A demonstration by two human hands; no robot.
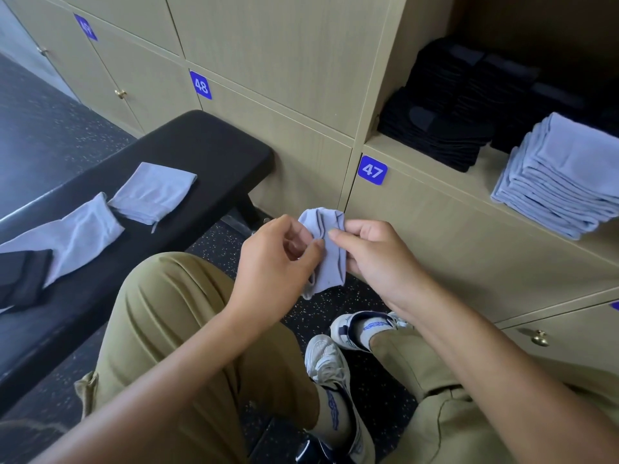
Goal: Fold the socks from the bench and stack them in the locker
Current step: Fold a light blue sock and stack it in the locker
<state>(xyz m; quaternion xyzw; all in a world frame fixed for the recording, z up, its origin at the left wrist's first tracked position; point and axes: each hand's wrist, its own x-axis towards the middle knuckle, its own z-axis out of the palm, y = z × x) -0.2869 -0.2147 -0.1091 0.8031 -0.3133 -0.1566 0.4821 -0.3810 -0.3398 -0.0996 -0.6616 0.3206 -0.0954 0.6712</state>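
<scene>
A light blue sock [330, 259] hangs in mid-air in front of the locker wall, partly folded. My left hand [274, 259] pinches its left edge and my right hand [371, 256] pinches its right side. Two more light blue socks [152, 192] [77, 234] lie on the black bench [207, 145] at the left, beside a black sock [23, 279]. In the open locker [432, 169] at the right stand a stack of folded light blue socks [562, 182] and stacks of black socks [445, 128].
Closed wooden locker doors numbered 47 [372, 170] and 48 [200, 85] fill the wall ahead. My knees in khaki trousers [174, 316] and white sneakers [326, 360] are below my hands. The floor is dark and speckled.
</scene>
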